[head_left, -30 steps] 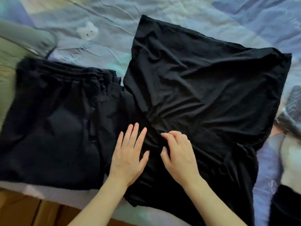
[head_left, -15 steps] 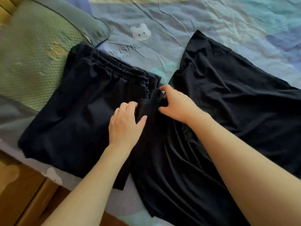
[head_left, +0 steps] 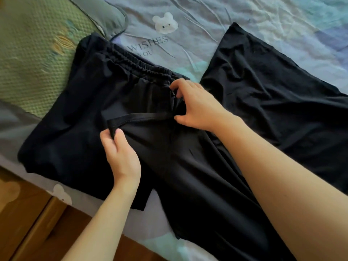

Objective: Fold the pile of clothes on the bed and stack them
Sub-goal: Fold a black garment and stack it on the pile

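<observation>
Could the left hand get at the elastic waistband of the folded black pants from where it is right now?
Probably yes: the left hand pinches the black garment's hem just below the waistband, with only flat fabric between.

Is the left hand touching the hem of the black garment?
Touching. The head view shows the left hand pinching the hem between thumb and fingers.

Only readable txt: "WISHES" w/ "YOU" below it, printed in grey caps on the bed sheet (head_left: pixel 188 19), just under a white bear-head print (head_left: pixel 165 23). Left edge of the lettering sits near the black shorts' waistband (head_left: pixel 139 65). No labels, brands or nos. readable on the clothes.
</observation>
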